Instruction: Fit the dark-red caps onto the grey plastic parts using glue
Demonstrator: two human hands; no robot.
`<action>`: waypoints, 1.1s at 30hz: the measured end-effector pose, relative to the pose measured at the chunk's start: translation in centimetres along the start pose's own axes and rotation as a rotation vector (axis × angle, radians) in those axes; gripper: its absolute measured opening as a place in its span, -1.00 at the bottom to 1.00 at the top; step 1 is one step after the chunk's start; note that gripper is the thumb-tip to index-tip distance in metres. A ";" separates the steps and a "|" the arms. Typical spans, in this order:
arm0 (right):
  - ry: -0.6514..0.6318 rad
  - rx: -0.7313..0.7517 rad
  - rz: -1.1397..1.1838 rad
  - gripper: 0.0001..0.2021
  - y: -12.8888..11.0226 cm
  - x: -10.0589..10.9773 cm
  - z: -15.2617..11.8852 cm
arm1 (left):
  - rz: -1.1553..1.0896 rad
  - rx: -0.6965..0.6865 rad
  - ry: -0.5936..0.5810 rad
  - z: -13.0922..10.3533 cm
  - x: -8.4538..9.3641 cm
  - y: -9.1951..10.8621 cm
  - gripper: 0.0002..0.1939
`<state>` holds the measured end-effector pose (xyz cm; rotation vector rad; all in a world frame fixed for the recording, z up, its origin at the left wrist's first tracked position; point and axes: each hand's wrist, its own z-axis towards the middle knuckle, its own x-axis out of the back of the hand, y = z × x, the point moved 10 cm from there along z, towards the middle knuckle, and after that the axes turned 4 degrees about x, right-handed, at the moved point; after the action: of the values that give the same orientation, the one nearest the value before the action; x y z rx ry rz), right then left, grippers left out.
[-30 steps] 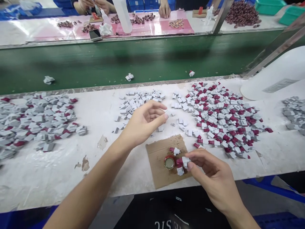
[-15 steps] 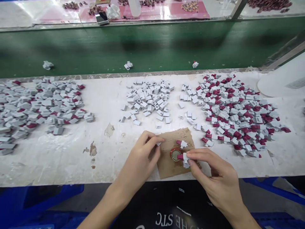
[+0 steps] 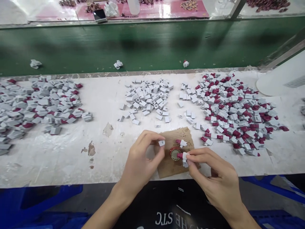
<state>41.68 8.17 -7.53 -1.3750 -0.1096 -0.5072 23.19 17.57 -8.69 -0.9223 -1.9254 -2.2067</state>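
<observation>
Between thumb and index finger, my left hand (image 3: pixel 140 159) pinches a small grey block (image 3: pixel 161 143) with a slot or hole in its face. My right hand (image 3: pixel 214 175) holds a grey and maroon plastic piece (image 3: pixel 185 156) by its grey part, the maroon end pointing left over a red-rimmed bottle cap (image 3: pixel 175 154). The cap lies on a square of brown cardboard (image 3: pixel 168 170). Another grey and maroon piece (image 3: pixel 182 143) rests on the cardboard just beyond the cap. Fingers hide part of both held pieces.
Loose grey blocks (image 3: pixel 149 97) are heaped in the middle of the white table (image 3: pixel 102 165). Grey and maroon pieces form piles at the right (image 3: pixel 238 111) and left (image 3: pixel 45 101). A green belt (image 3: pixel 152 44) behind carries several small pieces. A white container (image 3: pixel 283 78) stands far right.
The small grey block in my left hand has turned into clearer view as the fingers shifted. My right hand stays almost still. The pieces on the green belt have moved left.
</observation>
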 end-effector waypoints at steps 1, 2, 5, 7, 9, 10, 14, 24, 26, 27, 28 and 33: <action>-0.008 0.003 0.005 -0.83 -0.1 -0.1 0.0 | -0.049 0.018 -0.016 0.2 -0.1 -0.1 -0.77; -0.016 0.005 0.013 -0.82 -0.1 -0.2 0.0 | -0.094 0.039 -0.032 0.3 -0.2 -0.2 -0.77; -0.014 -0.002 0.049 -0.81 0.0 -0.1 0.1 | -0.210 0.104 -0.068 1.0 -0.5 -0.6 -0.77; 0.047 -0.037 0.097 -0.80 0.6 0.8 0.5 | -0.286 0.160 -0.090 1.6 -0.7 -0.5 -0.80; 0.133 -0.101 0.201 -0.82 1.7 2.0 1.1 | -0.379 0.226 -0.133 2.5 -1.4 -0.2 -0.82; 0.183 -0.136 0.277 -0.84 2.3 2.6 1.5 | -0.434 0.260 -0.163 2.9 -1.9 0.1 -0.81; 0.320 -0.245 0.573 -0.95 4.4 4.0 3.5 | -0.643 0.340 -0.280 4.6 -4.4 1.7 -0.77; 0.398 -0.332 0.635 -0.92 6.0 3.9 4.5 | -0.761 0.350 -0.350 6.0 -7.2 3.0 -0.81; 0.387 -0.334 0.638 -0.92 6.2 3.9 4.5 | -0.752 0.360 -0.347 6.0 -7.2 2.8 -0.81; 0.381 -0.327 0.628 -0.93 6.2 3.9 4.5 | -0.747 0.362 -0.346 6.0 -7.2 2.7 -0.81; 0.370 -0.317 0.608 -0.94 6.1 3.9 4.5 | -0.740 0.359 -0.343 6.1 -7.2 2.6 -0.81; 0.234 -0.226 0.442 -0.93 4.3 3.7 5.2 | -0.673 0.306 -0.346 6.2 -7.1 2.7 -0.89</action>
<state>47.83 12.55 -9.01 -1.4939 0.4467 -0.3093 32.50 20.42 -9.51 -0.7082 -2.9937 -2.0082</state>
